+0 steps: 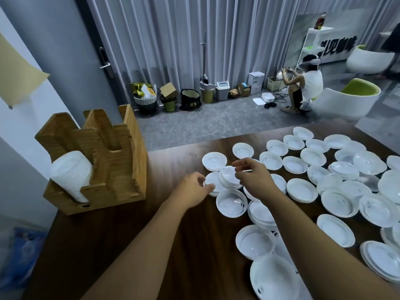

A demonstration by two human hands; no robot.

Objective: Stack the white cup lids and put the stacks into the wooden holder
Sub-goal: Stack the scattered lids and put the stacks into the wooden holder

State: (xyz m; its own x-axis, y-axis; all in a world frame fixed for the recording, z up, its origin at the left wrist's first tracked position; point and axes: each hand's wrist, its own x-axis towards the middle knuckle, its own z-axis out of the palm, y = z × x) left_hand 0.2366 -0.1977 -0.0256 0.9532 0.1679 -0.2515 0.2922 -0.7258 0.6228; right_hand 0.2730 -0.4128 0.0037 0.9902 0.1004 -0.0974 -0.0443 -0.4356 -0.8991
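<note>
**Two hands at a small stack of lids, with one holder slot filled**

Head view. A dark wooden table (177, 245) carries many white cup lids (337, 191) spread loosely over its right half, most lying singly with the hollow side up, a few overlapping or nested in twos and threes. Both forearms reach in from the lower edge and meet near the table's middle.

The left hand (192, 189) lies palm down with its fingers curled; thumb and forefinger close on the near left rim of a flat lid (211, 180) that rests on the table. Just to the right of that lid, and overlapping it, sits a short stack of lids (229, 177), tilted slightly.

The right hand (252, 176) hovers over the right side of this stack, fingers bent and loosely gathered, the tips pointing left above the stack's upper rim. Whether the fingertips touch the stack or hold anything cannot be told; a thin pale edge shows beneath them.

The wooden holder (121, 169) stands at the table's left edge, well apart from both hands. Its front left slot holds a tall stack of nested lids (71, 174), leaning backward. The other slots show only wood.

Beyond the table: grey curtains (173, 40), bins and boxes (194, 96) along the floor, and a crouching person (307, 83) in a white top.
</note>
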